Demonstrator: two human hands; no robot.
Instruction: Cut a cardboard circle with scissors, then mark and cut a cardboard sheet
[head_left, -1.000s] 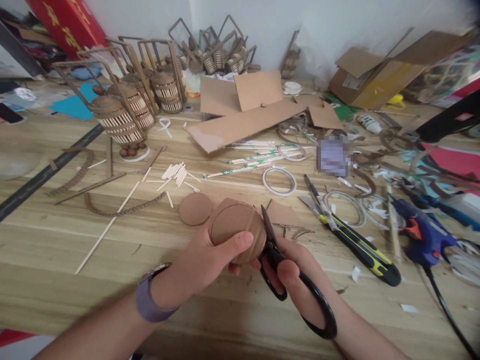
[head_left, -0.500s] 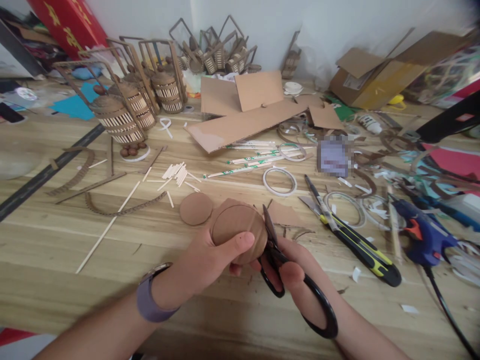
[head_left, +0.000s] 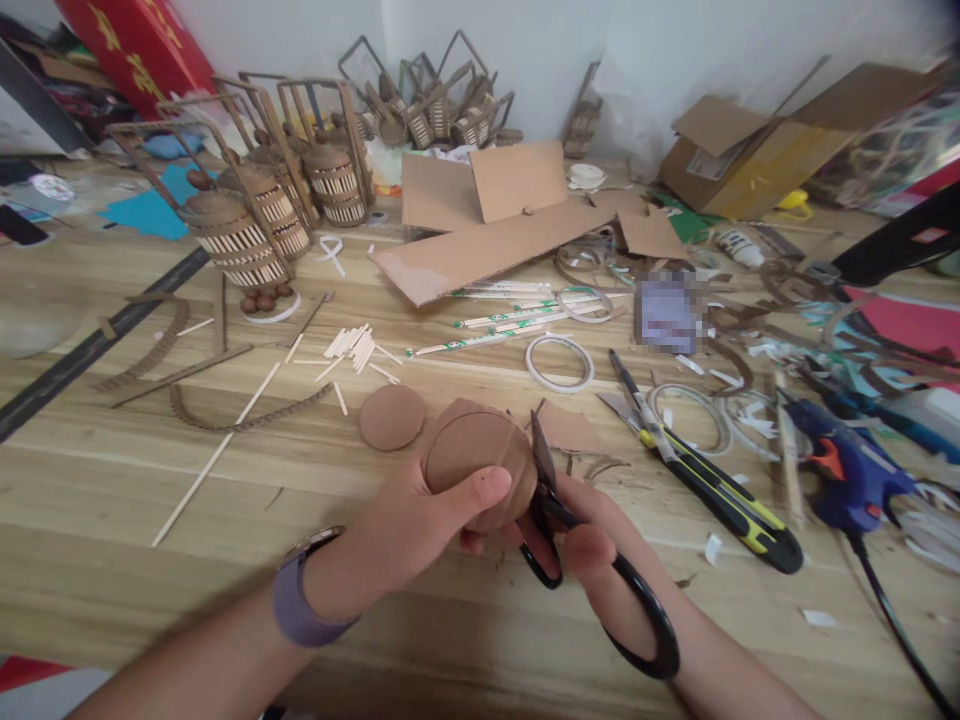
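Observation:
My left hand [head_left: 420, 520] grips a piece of brown cardboard [head_left: 476, 455] marked with a round outline, its thumb lying across the top. Black-handled scissors [head_left: 546, 460] are in my right hand [head_left: 611, 570], their blades at the right edge of that cardboard. The thumb passes through the larger handle loop; some fingers are hidden beneath. Just left of the held piece, a cut cardboard disc [head_left: 391, 417] lies flat on the table. A cardboard scrap [head_left: 571, 428] rests behind the scissors.
Short wooden sticks [head_left: 352, 350] lie behind the disc. To the right are a yellow-black utility knife [head_left: 720, 495], a blue glue gun [head_left: 847, 470] and rolls of tape [head_left: 559, 362]. Small slatted baskets [head_left: 236, 235] stand at the back left, cardboard sheets [head_left: 480, 240] at the back middle.
The scissors' handles have spread slightly wider apart, with the blades still at the cardboard's right edge. My left hand and the cardboard have barely shifted.

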